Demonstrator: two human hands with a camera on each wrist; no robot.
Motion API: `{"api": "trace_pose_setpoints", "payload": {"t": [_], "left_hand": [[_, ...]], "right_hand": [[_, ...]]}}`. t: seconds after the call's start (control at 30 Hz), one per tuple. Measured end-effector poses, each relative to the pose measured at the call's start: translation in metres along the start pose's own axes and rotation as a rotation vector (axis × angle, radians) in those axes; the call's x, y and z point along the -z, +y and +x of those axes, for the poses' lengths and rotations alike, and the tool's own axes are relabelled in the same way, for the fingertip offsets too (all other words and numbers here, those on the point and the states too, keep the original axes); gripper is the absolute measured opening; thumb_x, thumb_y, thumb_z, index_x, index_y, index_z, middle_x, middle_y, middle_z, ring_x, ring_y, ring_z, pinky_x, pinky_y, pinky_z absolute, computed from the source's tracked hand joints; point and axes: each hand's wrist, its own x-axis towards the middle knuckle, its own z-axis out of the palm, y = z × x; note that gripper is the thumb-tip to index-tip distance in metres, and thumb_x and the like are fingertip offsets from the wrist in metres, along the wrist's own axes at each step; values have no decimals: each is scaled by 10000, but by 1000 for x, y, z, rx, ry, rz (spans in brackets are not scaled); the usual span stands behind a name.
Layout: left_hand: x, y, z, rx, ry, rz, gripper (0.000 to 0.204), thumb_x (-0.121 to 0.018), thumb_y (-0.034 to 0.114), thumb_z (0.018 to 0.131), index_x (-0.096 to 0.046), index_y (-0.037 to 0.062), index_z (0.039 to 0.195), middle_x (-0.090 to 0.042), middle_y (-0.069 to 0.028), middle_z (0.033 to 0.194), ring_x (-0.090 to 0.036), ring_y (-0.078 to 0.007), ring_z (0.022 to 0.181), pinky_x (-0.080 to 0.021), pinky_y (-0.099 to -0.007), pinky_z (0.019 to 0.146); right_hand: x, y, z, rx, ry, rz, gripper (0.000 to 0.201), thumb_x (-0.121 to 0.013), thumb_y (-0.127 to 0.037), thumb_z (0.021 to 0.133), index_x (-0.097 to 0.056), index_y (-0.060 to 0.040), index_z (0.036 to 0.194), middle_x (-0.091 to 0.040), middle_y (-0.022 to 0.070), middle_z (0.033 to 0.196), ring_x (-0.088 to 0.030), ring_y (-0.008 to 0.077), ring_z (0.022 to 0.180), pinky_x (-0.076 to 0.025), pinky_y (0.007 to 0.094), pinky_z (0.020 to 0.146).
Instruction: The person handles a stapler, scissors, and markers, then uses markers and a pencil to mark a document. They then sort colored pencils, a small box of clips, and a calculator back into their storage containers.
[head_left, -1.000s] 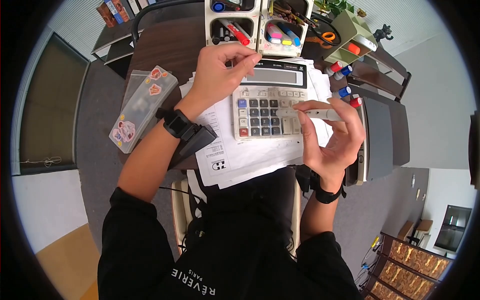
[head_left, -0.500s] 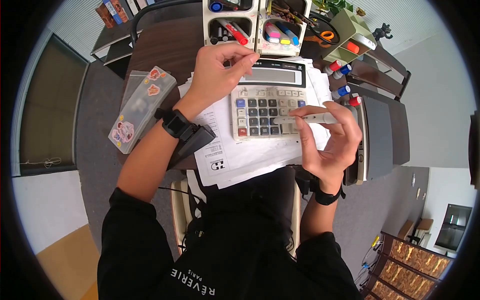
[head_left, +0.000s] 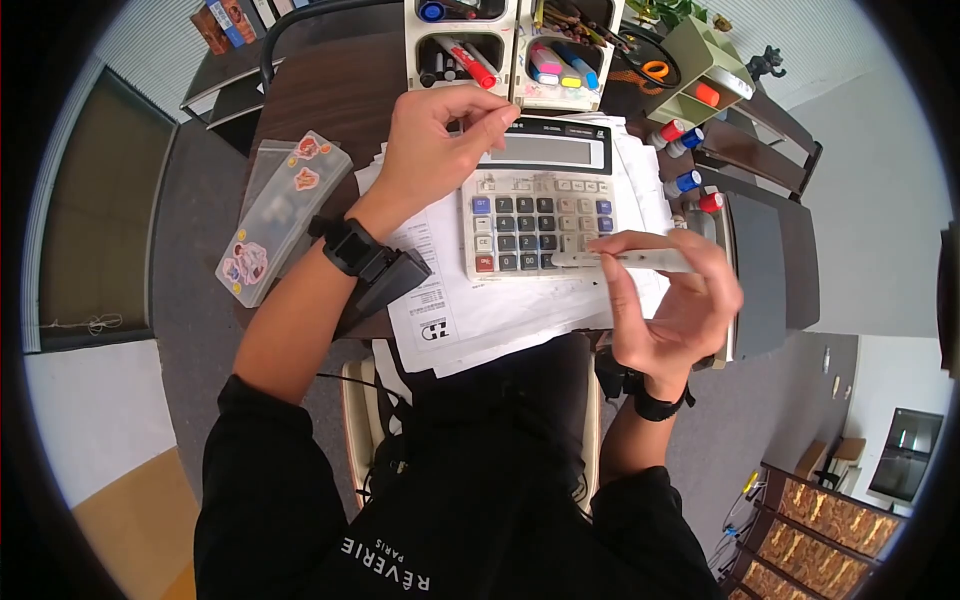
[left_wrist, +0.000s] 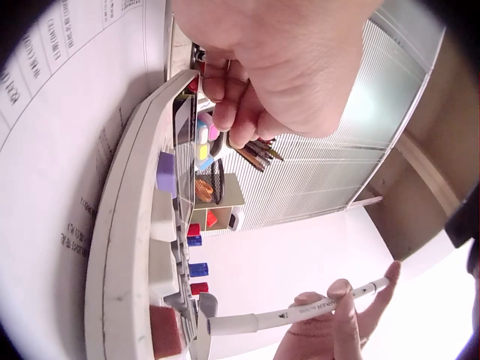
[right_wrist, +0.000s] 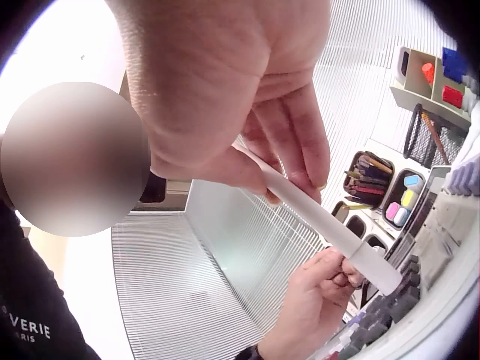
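A white calculator (head_left: 523, 242) with dark and pale keys lies on printed sheets of paper (head_left: 470, 315). My right hand (head_left: 675, 300) pinches a white marker (head_left: 650, 260) between thumb and fingers, held nearly level. Its capped end (left_wrist: 234, 325) overlaps the lower row of keys in the head view. Over the upper left corner of the calculator is my left hand (head_left: 435, 145), its fingers loosely curled and the thumb tip close to the index finger. Nothing shows in its grasp, and it covers part of the display's left end.
A clear pencil case with stickers (head_left: 285, 215) lies left of the papers. Behind the calculator stands a white pen organizer (head_left: 510, 60) full of markers and pencils. Red- and blue-capped bottles (head_left: 685, 183) stand to the right, beside a dark grey machine (head_left: 765, 270).
My right hand has moved the marker's end from the middle rows of keys down to the lower row, toward my body. My left hand has stayed in place.
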Motion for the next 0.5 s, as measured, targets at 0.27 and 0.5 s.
{"api": "trace_pose_setpoints", "payload": {"t": [0.27,0.5], "left_hand": [[-1,2,1,21,-1,11,106,-717,97,900,-749,-2,915,-706,-53,682,-666,-78,615,-467,-214,553],[0,1,0,2,5,-4,106,-717,102,901,-752,2,906,-705,-54,675,-654,-72,606,-462,-214,552]], "right_hand": [[-10,6,-6,-118,27,25,337,-703,113,759,-608,20,1069,-715,137,877,-724,232,817,-554,290,724],[-10,9,-12,-144,59,58,316,-701,117,760,-611,23,1048,-721,138,872,-720,231,824,-547,285,726]]}}
